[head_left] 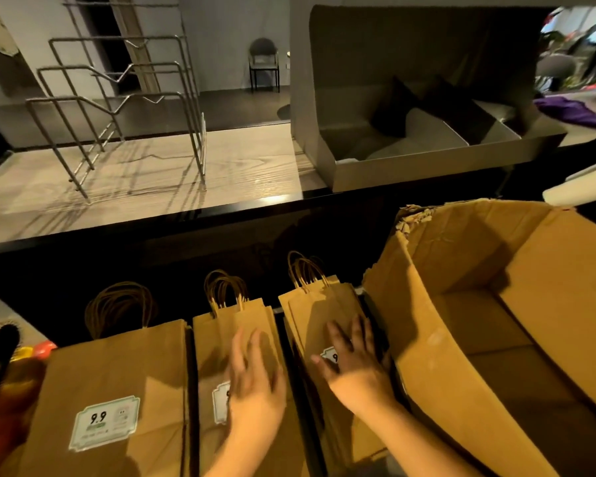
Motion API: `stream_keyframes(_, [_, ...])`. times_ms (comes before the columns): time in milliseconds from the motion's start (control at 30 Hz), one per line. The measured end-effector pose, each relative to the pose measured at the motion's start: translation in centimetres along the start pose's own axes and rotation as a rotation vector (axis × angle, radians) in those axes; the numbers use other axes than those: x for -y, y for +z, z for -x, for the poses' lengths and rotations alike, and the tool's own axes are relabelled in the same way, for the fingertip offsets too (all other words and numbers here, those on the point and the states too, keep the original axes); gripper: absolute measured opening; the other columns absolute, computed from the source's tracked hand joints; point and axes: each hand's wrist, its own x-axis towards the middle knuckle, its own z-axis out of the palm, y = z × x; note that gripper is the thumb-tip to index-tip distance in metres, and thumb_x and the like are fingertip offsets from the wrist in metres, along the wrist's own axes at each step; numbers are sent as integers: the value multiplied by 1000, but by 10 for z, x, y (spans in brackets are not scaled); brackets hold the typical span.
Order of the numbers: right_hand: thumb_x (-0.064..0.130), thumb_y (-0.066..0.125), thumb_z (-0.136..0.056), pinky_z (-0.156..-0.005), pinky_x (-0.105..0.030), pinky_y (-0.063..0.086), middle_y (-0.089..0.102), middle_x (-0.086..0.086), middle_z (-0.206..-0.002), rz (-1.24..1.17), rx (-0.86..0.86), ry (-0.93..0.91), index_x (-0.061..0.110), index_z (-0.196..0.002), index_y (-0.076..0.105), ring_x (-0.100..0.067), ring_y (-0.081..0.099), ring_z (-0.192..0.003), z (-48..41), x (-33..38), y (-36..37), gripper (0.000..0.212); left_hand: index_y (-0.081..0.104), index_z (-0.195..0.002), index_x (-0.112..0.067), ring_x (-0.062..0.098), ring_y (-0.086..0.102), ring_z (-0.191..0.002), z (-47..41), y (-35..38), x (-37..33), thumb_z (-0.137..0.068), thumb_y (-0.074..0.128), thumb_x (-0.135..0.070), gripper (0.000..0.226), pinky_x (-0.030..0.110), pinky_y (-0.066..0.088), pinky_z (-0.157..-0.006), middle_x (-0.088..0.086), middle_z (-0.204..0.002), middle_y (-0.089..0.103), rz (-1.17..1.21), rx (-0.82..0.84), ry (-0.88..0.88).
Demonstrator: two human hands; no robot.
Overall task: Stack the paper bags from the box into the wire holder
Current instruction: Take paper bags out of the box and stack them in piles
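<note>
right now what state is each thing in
wire holder: upright on counter, no bags in it
cardboard box: open, top edge torn
left bag stack: lying flat, untouched
middle bag stack: flat, left hand open over it
right bag stack: flat, right hand open on it

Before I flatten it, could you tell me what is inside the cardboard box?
The cardboard box shows only bare bottom flaps; its near wall hides the front part.
</note>
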Motion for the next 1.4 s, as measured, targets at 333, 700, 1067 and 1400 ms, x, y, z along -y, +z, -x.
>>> stream_keyframes(333, [43, 31, -100, -110, -37, 30, -3, -5, -159, -445, 33, 151, 23, -151, -6, -26, 18, -144, -10, -7, -16, 67, -3, -152, -23, 19, 14, -145, -25, 49, -56, -96, 43, -46, 76, 37, 19, -117, -2, -160, -1, 437, 365, -262])
stream_keyframes(700, [31, 50, -95, -111, -43, 34, 33, 8, -151, -958, -243, -97, 38, -146, 23, -17, 33, -137, 39, 23, -55, 57, 19, -148, -37, 26, 41, -132, -22, 17, -58, -98, 45, -29, 57, 43, 37, -108, -2, -146, 41, 640, 283, -283])
stream_keyframes(1067, [34, 47, -97, -97, -27, 44, 57, 9, -124, -1018, 132, -236, 35, -127, 46, -9, 54, -114, 82, 53, -40, 29, 35, -144, -14, 14, 41, -132, 35, -63, -22, -98, 47, -17, 48, 22, 33, -99, 1, -144, 43, 499, -15, -235])
stream_keyframes(1400, [23, 55, -95, -88, -24, 45, 56, 4, -114, -1120, 535, -121, 17, -134, 43, -9, 54, -100, 116, 136, 19, 42, 55, -127, -10, 27, 56, -115, 60, -162, 108, -94, 53, -14, 32, 33, 42, -101, 9, -123, 60, 374, -236, -493])
